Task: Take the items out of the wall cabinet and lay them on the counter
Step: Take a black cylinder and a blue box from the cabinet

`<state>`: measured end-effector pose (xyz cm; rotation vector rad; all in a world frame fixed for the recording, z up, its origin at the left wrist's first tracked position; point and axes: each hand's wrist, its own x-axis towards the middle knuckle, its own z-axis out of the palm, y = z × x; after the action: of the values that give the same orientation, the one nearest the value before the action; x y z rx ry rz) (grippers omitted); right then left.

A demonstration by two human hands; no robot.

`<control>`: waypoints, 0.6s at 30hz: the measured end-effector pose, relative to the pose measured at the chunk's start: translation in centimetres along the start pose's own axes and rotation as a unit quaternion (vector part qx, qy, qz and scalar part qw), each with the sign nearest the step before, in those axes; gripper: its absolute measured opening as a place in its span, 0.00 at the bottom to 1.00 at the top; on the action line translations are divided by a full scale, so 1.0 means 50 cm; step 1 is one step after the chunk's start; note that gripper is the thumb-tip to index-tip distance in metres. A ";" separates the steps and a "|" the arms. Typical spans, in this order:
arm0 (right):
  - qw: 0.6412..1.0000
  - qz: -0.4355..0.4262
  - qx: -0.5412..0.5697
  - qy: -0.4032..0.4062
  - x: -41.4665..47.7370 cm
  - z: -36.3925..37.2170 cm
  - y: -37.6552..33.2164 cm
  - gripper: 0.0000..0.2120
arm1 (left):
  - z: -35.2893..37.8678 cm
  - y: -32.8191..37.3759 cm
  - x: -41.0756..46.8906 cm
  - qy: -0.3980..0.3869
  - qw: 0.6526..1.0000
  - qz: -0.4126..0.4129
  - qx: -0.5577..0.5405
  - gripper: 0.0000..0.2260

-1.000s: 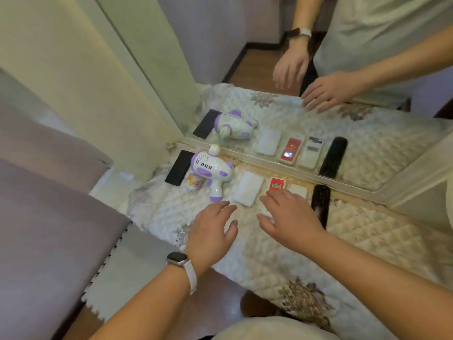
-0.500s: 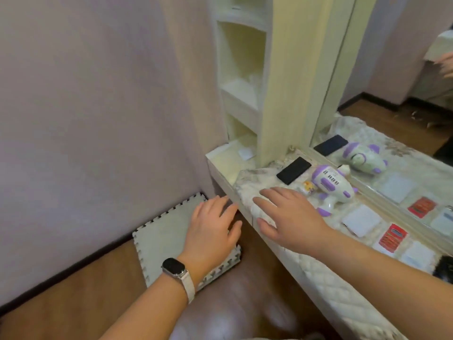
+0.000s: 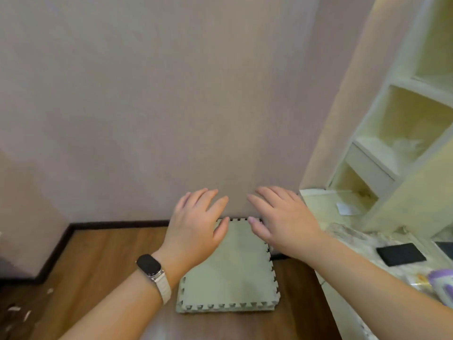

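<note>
My left hand and my right hand hover side by side in mid-air before a plain wall, fingers spread, holding nothing. At the right stands the cream wall cabinet with open shelves; a pale crumpled thing lies on its middle shelf and a small white slip on the ledge below. The counter with its quilted cover shows at the lower right. On it lie a black phone and part of a purple-and-white toy.
A stack of green foam puzzle mats lies on the wooden floor below my hands, against the wall. A dark skirting board runs along the wall. A watch sits on my left wrist.
My view has swung left, from the counter with its row of items to the wall and floor. Both hands moved left with it, off the counter, still spread and holding nothing.
</note>
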<state>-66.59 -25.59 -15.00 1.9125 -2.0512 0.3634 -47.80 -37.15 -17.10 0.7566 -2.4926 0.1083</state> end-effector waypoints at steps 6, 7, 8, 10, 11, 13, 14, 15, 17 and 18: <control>0.995 -0.096 0.031 0.013 0.105 0.039 -0.076 0.21 | -0.047 -0.095 -0.052 -0.012 0.995 -0.086 0.044 0.19; 0.993 -0.112 0.041 0.015 0.123 0.050 -0.087 0.21 | -0.049 -0.109 -0.060 -0.014 0.994 -0.103 0.047 0.19; 0.991 -0.126 0.050 0.017 0.138 0.060 -0.097 0.21 | -0.050 -0.122 -0.070 -0.017 0.991 -0.120 0.049 0.19; 0.986 -0.153 0.067 0.013 0.170 0.080 -0.114 0.21 | -0.053 -0.145 -0.084 -0.030 0.986 -0.152 0.062 0.19; 0.983 -0.166 0.075 0.013 0.187 0.093 -0.123 0.21 | -0.055 -0.157 -0.087 -0.032 0.983 -0.168 0.071 0.19; 0.976 -0.193 0.095 0.017 0.229 0.117 -0.139 0.22 | -0.060 -0.181 -0.090 -0.034 0.976 -0.195 0.091 0.19; 0.973 -0.205 0.108 0.012 0.247 0.123 -0.143 0.22 | -0.061 -0.188 -0.088 -0.036 0.973 -0.207 0.097 0.18; 0.967 -0.220 0.129 0.010 0.279 0.133 -0.149 0.22 | -0.067 -0.202 -0.082 -0.037 0.966 -0.229 0.111 0.18; 0.960 -0.244 0.137 0.015 0.313 0.147 -0.162 0.22 | -0.078 -0.217 -0.081 -0.041 0.959 -0.256 0.119 0.19; 0.955 -0.256 0.146 0.019 0.329 0.154 -0.169 0.22 | -0.083 -0.222 -0.081 -0.046 0.954 -0.265 0.132 0.19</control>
<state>-59.54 -44.34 -15.84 2.4913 -1.4566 0.5896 -37.05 -43.53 -16.44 1.5475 -2.2922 0.2179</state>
